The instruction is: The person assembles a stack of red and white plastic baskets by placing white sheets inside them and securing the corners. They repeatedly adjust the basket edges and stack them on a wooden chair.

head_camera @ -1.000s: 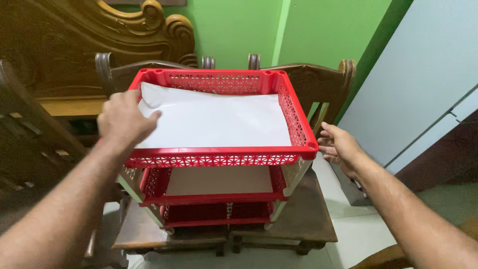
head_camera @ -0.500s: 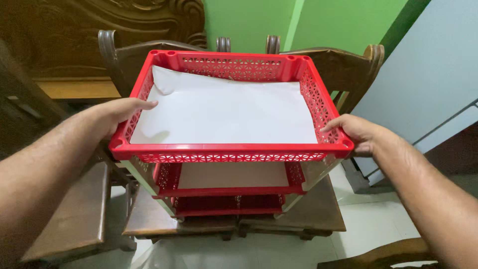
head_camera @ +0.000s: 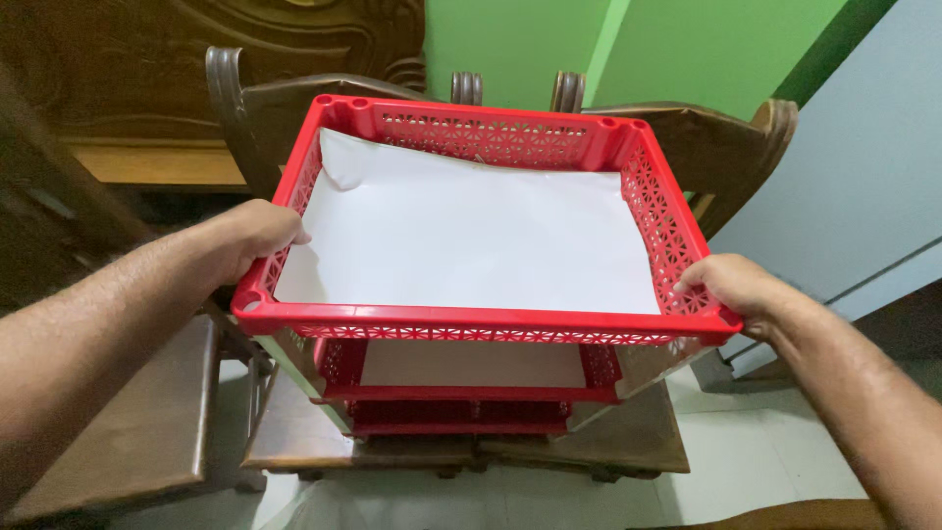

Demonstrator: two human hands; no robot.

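A red plastic rack of three stacked perforated trays stands on two wooden chair seats. Its top tray (head_camera: 491,323) is lined with a white paper sheet (head_camera: 471,236) whose far left corner curls up. My left hand (head_camera: 253,234) grips the tray's left rim, fingers over the edge. My right hand (head_camera: 731,287) grips the right rim near the front corner. The middle tray (head_camera: 471,391) also holds a white sheet; the bottom tray (head_camera: 456,417) is mostly hidden.
Two dark wooden chairs (head_camera: 638,442) carry the rack, their backs (head_camera: 726,147) behind it. A carved wooden headboard (head_camera: 196,59) is at the back left, a green wall (head_camera: 608,49) behind, a pale blue cabinet (head_camera: 863,167) at right, another chair seat (head_camera: 137,422) at left.
My left hand left the paper and took the tray's left rim. My right hand moved in and closed on the right rim. The view has shifted closer, above the rack.
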